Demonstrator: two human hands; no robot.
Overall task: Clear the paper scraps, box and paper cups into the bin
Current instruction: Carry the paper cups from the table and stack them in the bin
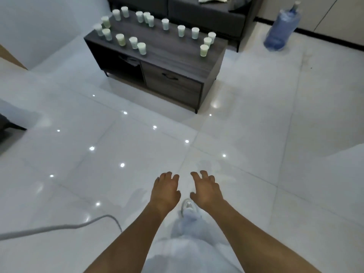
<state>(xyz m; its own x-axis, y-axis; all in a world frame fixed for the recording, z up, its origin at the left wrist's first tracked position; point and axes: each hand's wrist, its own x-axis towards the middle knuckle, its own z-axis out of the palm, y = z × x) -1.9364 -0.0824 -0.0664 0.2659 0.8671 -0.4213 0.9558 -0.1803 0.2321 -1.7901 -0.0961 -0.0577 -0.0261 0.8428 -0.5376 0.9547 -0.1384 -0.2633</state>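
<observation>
Several white and pale green paper cups (165, 24) stand upright on the dark wooden coffee table (177, 56) far ahead, grouped at its left end, back edge and right end. My left hand (165, 191) and my right hand (205, 191) hang side by side over the white tiled floor, fingers loosely spread, holding nothing. Both are well short of the table. No bin, box or paper scraps are in view.
A dark sofa (206, 14) stands behind the table. A blue water jug (282, 30) sits on the floor at the right. A white cable (59, 227) runs across the floor at lower left. My white shoe (189, 206) shows between my arms.
</observation>
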